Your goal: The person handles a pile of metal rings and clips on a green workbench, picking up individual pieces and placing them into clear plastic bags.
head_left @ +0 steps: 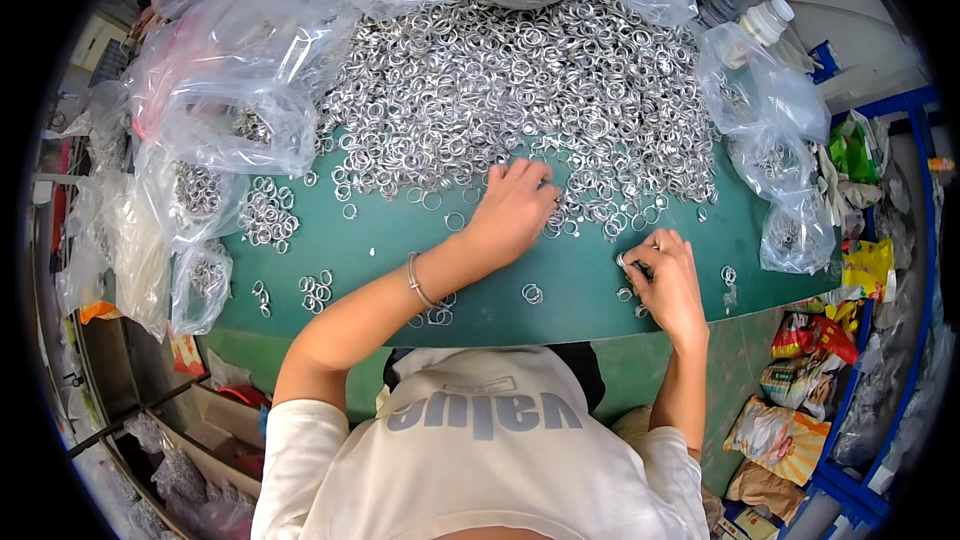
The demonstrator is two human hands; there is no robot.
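You see clear plastic bags (pixel 215 90) heaped along the left and far edges of the green tabletop (pixel 390 240), a white-capped bottle (pixel 765 20) at the far right, and colourful snack packets (pixel 790 435) beside a blue rack (pixel 905 270).

clear bags (pixel 215 105): crumpled plastic, some holding metal rings, heaped along the desk's left and far edges
right bags (pixel 770 130): clear plastic, partly filled with rings, at the desk's right end
bottles (pixel 745 0): one dark, one white with a white cap, at the far right corner
green packet (pixel 852 150): right of the desk, beside the blue frame
snack packets (pixel 800 390): yellow, red and orange wrappers piled at lower right, below the desk edge
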